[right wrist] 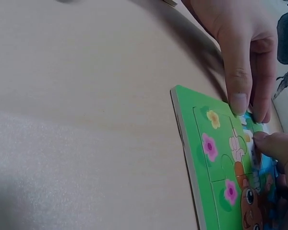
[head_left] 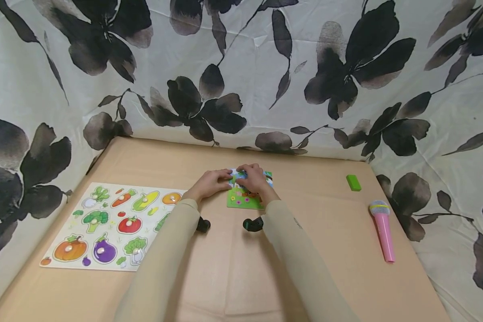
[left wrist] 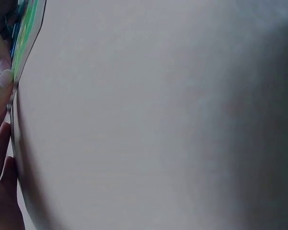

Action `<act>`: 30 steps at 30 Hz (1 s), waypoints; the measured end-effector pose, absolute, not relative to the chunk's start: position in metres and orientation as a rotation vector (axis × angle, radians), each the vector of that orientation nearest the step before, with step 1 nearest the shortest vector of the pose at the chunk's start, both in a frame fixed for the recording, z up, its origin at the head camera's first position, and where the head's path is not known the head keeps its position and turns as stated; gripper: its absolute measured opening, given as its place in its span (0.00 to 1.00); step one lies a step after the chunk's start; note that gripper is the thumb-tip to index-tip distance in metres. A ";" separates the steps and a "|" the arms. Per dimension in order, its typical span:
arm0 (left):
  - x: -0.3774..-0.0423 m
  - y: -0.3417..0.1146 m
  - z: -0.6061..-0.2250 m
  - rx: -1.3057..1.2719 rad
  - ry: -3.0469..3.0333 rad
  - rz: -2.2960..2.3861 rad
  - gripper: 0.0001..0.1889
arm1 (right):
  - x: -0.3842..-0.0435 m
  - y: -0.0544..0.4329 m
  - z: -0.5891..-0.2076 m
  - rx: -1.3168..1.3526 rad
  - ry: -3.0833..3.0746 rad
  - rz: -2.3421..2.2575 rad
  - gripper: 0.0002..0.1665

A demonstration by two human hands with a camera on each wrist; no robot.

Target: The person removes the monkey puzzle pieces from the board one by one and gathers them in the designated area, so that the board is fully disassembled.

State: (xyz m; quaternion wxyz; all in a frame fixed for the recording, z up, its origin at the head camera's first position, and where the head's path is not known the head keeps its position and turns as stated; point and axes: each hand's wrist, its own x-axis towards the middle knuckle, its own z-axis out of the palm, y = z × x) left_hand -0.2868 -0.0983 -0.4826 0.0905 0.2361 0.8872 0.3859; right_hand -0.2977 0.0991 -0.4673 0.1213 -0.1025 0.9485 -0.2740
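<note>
A small jigsaw puzzle (head_left: 243,199) with a green border lies at the back middle of the table; flowers and a brown cartoon animal show on it. My left hand (head_left: 211,183) touches its left edge, with the thumb and fingers fairly straight. Over the upper part of the puzzle, my right hand (head_left: 255,179) bends its fingers and seems to pinch a puzzle piece (right wrist: 255,153), mostly hidden under the thumb. In the right wrist view the left hand (right wrist: 237,43) comes in from above. Only part of the puzzle (left wrist: 26,43) shows in the left wrist view.
To the left lies a white board with vegetable pictures (head_left: 114,223), partly under the left forearm. A green block (head_left: 353,182) and a pink toy microphone (head_left: 383,232) lie at the right. Floral cloth (head_left: 257,67) hangs behind the table (head_left: 318,201).
</note>
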 end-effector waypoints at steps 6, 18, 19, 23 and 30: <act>-0.288 -0.098 -0.483 0.711 2.640 1.128 0.20 | -0.298 0.098 -0.465 -0.282 2.766 -0.776 0.24; -0.288 -0.098 -0.485 0.740 2.654 1.141 0.19 | -0.297 0.096 -0.467 -0.245 2.769 -0.811 0.24; -0.288 -0.098 -0.485 0.746 2.656 1.141 0.19 | -0.297 0.096 -0.467 -0.241 2.768 -0.818 0.24; -0.287 -0.097 -0.484 0.736 2.651 1.143 0.19 | -0.297 0.096 -0.468 -0.234 2.755 -0.852 0.24; -0.287 -0.097 -0.483 0.708 2.644 1.132 0.20 | -0.296 0.095 -0.467 -0.244 2.767 -0.886 0.23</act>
